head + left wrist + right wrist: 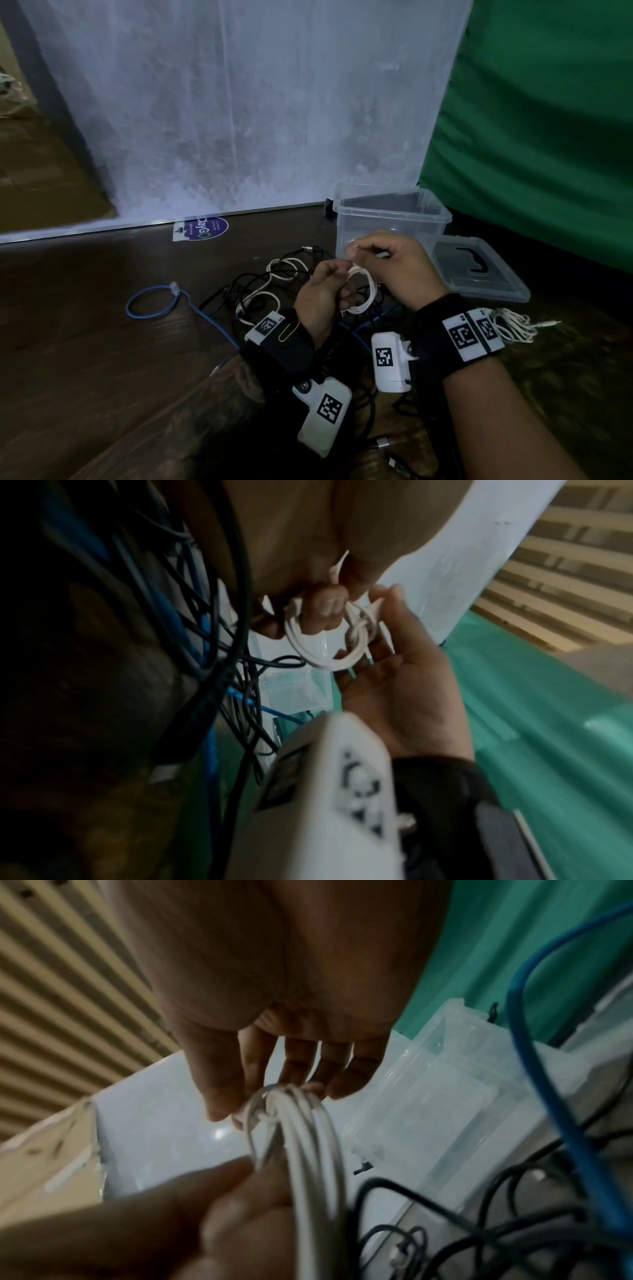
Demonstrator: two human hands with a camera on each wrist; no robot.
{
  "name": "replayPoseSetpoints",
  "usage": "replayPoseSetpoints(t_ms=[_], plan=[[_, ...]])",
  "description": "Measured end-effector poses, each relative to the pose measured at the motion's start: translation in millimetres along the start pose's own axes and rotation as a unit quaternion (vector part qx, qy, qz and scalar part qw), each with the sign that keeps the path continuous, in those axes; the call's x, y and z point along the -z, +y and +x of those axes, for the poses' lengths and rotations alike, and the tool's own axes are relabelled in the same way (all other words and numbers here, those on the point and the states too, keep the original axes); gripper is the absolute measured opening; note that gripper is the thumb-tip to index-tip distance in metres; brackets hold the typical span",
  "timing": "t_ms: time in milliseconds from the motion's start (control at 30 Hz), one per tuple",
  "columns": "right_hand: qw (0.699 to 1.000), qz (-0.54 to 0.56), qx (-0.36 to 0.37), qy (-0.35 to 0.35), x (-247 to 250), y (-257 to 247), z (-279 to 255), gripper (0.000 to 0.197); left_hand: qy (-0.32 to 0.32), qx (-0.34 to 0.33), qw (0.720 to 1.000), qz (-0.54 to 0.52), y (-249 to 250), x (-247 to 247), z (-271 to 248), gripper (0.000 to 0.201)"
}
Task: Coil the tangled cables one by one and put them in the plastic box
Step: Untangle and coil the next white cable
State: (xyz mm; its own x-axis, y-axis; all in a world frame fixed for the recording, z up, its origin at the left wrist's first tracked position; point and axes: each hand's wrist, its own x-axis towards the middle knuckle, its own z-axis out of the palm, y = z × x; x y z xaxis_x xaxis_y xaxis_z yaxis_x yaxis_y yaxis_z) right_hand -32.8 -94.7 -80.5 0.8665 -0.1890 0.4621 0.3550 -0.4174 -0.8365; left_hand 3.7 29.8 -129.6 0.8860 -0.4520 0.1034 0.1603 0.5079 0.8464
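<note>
A small white cable coil [364, 291] hangs between both hands above the table, just in front of the clear plastic box [394, 209]. My left hand [342, 284] grips the coil's left side, fingers curled through the loops [325, 653]. My right hand [354, 251] pinches the cable's loose end at the top of the coil [308, 1150], where a turn is wound around the loops. The box stands open and looks empty. A tangle of black and white cables [267, 284] lies on the table behind and under my hands.
The box lid [479, 270] lies flat to the right of the box. A blue network cable [150, 301] loops out to the left. A bunched white cable [513, 325] lies by my right wrist. A green cloth [531, 137] hangs at the right and a white sheet [239, 120] at the back.
</note>
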Motion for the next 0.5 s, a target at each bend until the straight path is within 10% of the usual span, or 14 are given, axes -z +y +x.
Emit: replayPoseSetpoints(t_ms=[500], plan=[[0.966, 0.194, -0.049, 0.162, 5.4, 2.2, 6.9, 0.004, -0.117, -0.024, 0.989, 0.082, 18.8, 1.1, 3.4, 0.019]])
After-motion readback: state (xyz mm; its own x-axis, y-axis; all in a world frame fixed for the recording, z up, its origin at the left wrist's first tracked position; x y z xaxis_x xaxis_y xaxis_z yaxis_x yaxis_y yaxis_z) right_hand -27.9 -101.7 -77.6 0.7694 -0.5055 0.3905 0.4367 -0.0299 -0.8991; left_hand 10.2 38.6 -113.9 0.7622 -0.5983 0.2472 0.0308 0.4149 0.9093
